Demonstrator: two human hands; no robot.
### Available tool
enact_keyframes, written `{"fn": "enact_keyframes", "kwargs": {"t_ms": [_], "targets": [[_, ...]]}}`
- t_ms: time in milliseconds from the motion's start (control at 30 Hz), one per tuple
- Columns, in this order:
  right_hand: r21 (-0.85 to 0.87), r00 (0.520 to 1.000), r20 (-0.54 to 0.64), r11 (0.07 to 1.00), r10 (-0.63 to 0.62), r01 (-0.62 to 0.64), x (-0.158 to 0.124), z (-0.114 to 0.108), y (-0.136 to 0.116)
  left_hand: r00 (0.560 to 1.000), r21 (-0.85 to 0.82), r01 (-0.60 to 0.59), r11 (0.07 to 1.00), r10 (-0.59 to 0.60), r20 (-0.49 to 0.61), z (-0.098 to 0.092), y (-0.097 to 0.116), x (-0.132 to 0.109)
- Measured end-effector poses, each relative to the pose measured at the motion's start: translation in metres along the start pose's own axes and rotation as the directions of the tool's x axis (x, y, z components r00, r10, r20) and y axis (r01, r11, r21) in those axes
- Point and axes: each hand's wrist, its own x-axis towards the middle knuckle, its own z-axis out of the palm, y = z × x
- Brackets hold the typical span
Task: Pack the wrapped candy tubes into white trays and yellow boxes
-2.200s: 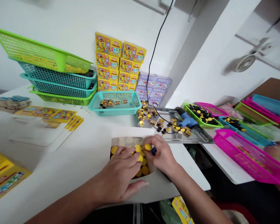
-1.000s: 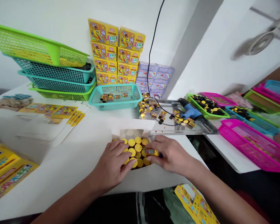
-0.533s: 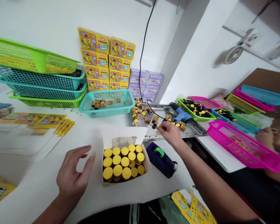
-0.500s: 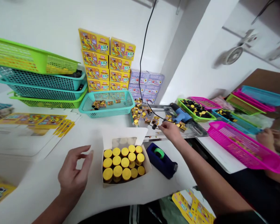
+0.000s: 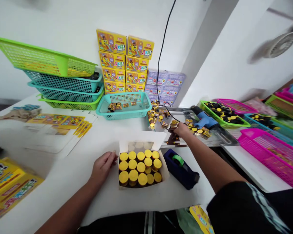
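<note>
A white box (image 5: 164,177) with its lid flap raised stands in front of me, filled with rows of small yellow-capped canisters (image 5: 141,167). Just off the box's left side, my left hand (image 5: 103,167) rests on the white table with its fingers together, and nothing shows in them. My right hand (image 5: 182,130) reaches over the near edge of a metal tray (image 5: 217,140), fingers closed down among the loose canisters (image 5: 199,131) there. Whatever is between those fingertips is hidden. A dark blue tape dispenser (image 5: 182,170) with green tape lies right of the box, below my right forearm.
A teal basket (image 5: 124,113) with a few canisters stands behind the box. Stacked baskets (image 5: 68,96) and flat yellow cards (image 5: 70,122) are at the left. A blue heat-gun-like tool (image 5: 203,118) lies on the tray. Baskets, including a pink one (image 5: 263,156), line the right.
My left hand has moved right, towards the box, and its fingers have come together. The right hand reaches a little deeper among the canisters. The view has swung left.
</note>
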Motion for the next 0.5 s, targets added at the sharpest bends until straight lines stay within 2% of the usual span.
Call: {"fn": "enact_keyframes", "kwargs": {"t_ms": [100,167,200,233,267,300,333,400,433,467,500], "targets": [[0.206,0.999,0.042,0.978,0.029,-0.037,-0.033,-0.020,0.013,1.000,0.003,0.018,1.000,-0.018,0.017,0.000,0.002,-0.001],[0.395,0.998,0.032,0.918,-0.051,0.034,-0.074,-0.038,0.019,0.999,0.016,0.011,1.000,-0.011,0.035,0.001,0.004,-0.002],[0.492,0.993,0.008,0.865,-0.119,0.100,-0.099,-0.045,0.020,0.999,0.026,0.003,1.000,-0.004,0.047,0.002,0.004,-0.002],[0.662,0.973,-0.057,0.721,-0.222,0.203,-0.126,-0.051,0.019,0.998,0.036,-0.005,0.999,0.003,0.060,0.002,0.005,-0.003],[0.757,0.935,-0.100,0.583,-0.341,0.294,-0.154,-0.055,0.016,0.997,0.044,-0.012,0.999,0.008,0.072,0.003,0.006,-0.002],[0.774,0.882,-0.158,0.499,-0.444,0.390,-0.182,-0.055,0.010,0.997,0.050,-0.017,0.999,0.013,0.080,0.004,0.007,-0.002],[0.736,0.815,-0.206,0.463,-0.542,0.494,-0.207,-0.052,0.004,0.997,0.056,-0.021,0.998,0.016,0.081,0.005,0.007,-0.002],[0.592,0.671,-0.261,0.434,-0.694,0.679,-0.246,-0.039,-0.012,0.997,0.068,-0.026,0.997,0.021,0.071,0.006,0.009,-0.002],[0.520,0.617,-0.270,0.428,-0.739,0.739,-0.259,-0.029,-0.020,0.998,0.072,-0.027,0.997,0.023,0.065,0.006,0.009,-0.002],[0.453,0.582,-0.266,0.433,-0.769,0.779,-0.267,-0.018,-0.027,0.998,0.077,-0.027,0.997,0.022,0.060,0.005,0.010,-0.002],[0.403,0.567,-0.257,0.446,-0.783,0.799,-0.270,-0.007,-0.033,0.998,0.082,-0.026,0.996,0.022,0.058,0.005,0.010,-0.002]]}}
